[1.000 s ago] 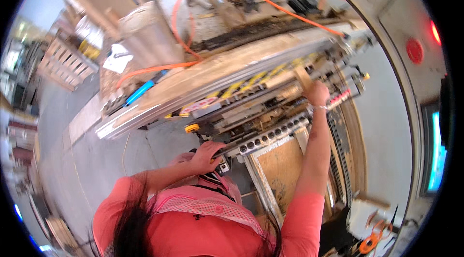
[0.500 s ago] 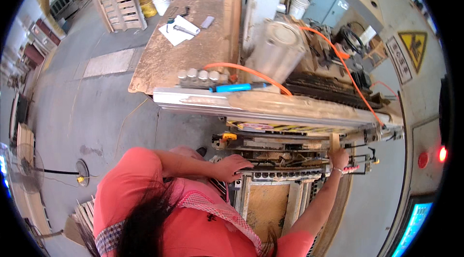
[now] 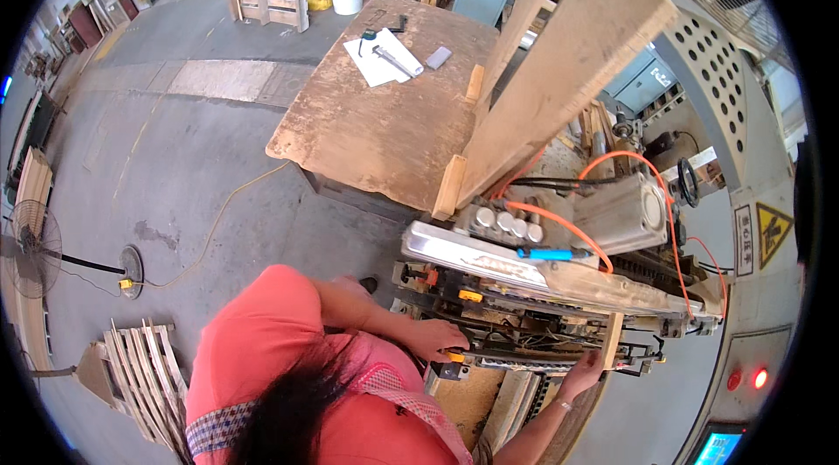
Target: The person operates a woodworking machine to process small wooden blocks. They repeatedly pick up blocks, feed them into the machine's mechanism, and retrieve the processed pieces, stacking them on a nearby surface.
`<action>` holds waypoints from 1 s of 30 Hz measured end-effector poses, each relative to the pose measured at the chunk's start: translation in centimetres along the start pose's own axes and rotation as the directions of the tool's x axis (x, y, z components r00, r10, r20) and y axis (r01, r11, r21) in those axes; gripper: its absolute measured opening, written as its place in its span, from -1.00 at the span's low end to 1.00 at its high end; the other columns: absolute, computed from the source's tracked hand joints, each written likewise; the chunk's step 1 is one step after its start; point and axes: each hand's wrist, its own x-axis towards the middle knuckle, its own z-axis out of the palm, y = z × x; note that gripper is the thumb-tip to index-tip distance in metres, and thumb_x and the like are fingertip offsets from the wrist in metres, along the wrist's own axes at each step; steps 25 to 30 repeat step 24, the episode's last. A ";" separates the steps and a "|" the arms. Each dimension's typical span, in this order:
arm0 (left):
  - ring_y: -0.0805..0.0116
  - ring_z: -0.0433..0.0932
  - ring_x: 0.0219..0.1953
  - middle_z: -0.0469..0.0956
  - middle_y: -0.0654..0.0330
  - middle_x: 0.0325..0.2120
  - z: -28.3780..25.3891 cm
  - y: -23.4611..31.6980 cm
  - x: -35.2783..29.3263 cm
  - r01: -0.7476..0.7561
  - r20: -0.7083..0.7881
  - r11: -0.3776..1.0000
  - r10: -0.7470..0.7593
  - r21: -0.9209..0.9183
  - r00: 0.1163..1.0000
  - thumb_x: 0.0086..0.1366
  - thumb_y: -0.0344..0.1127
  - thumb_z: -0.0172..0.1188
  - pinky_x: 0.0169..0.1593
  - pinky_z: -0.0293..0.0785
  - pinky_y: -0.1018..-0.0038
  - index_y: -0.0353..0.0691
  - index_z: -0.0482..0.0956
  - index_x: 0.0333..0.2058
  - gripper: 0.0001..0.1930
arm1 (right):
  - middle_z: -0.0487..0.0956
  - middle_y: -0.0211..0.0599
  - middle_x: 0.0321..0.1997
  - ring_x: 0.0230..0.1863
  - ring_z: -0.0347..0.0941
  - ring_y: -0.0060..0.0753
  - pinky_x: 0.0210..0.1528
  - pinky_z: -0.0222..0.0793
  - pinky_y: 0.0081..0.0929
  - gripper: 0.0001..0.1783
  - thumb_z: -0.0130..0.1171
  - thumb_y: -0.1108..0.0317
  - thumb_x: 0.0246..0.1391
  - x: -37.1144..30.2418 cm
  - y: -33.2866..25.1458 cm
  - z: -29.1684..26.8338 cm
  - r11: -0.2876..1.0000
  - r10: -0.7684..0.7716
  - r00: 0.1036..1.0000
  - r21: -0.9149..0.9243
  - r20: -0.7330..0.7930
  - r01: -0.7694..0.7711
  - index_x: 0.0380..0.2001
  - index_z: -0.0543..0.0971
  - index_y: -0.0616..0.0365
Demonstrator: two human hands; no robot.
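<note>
My right hand (image 3: 579, 378) is closed on the near end of a narrow light wooden strip (image 3: 613, 338), which lies across the rails of a woodworking machine (image 3: 524, 344). My left hand (image 3: 437, 340) rests on the machine's near rail, fingers stretched forward beside a small yellow part (image 3: 453, 357); it holds nothing that I can see. Beyond both hands runs a worn metal beam (image 3: 489, 260) with a blue-handled tool (image 3: 545, 254) lying on it. Sawdust covers parts of the machine bed.
A brown wooden table (image 3: 367, 137) stands beyond the machine, bearing paper (image 3: 377, 63) and small tools. Tall boards (image 3: 568, 72) rise at its right edge. Orange hoses (image 3: 572, 225) loop over the beam. A panel with a red light (image 3: 760, 378) stands at right, a fan (image 3: 33, 246) at left.
The view has swung left, so the machine and table appear farther right. The tall boards show more fully. My left hand's fingers are now beside the yellow part; my right still has the wooden strip.
</note>
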 end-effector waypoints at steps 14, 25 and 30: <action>-0.02 0.47 -0.23 0.50 0.00 -0.35 -3.1 -2.1 -5.0 -0.064 0.177 0.994 0.080 -0.094 0.981 0.03 -0.35 0.12 -0.22 0.37 0.14 -0.24 0.40 -0.20 -0.69 | 0.58 -0.10 -0.33 -0.35 0.50 -0.24 -0.29 0.42 -0.38 -0.79 0.07 0.46 0.08 -16.4 -13.5 1.3 0.958 0.200 0.978 0.197 0.056 -0.208 -0.24 0.54 0.37; -0.02 0.48 -0.27 0.50 -0.01 -0.39 -3.7 -2.6 -5.8 -0.065 0.166 0.995 0.076 -0.071 0.983 0.01 -0.35 0.09 -0.25 0.37 0.12 -0.18 0.41 -0.19 -0.69 | 0.59 -0.23 -0.39 -0.42 0.49 -0.39 -0.37 0.39 -0.46 -0.81 0.10 0.40 0.10 -18.9 -16.1 2.7 0.945 0.207 0.978 0.256 0.025 -0.206 -0.27 0.57 0.29; -0.02 0.48 -0.27 0.50 -0.01 -0.39 -3.7 -2.6 -5.8 -0.065 0.166 0.995 0.076 -0.071 0.983 0.01 -0.35 0.09 -0.25 0.37 0.12 -0.18 0.41 -0.19 -0.69 | 0.59 -0.23 -0.39 -0.42 0.49 -0.39 -0.37 0.39 -0.46 -0.81 0.10 0.40 0.10 -18.9 -16.1 2.7 0.945 0.207 0.978 0.256 0.025 -0.206 -0.27 0.57 0.29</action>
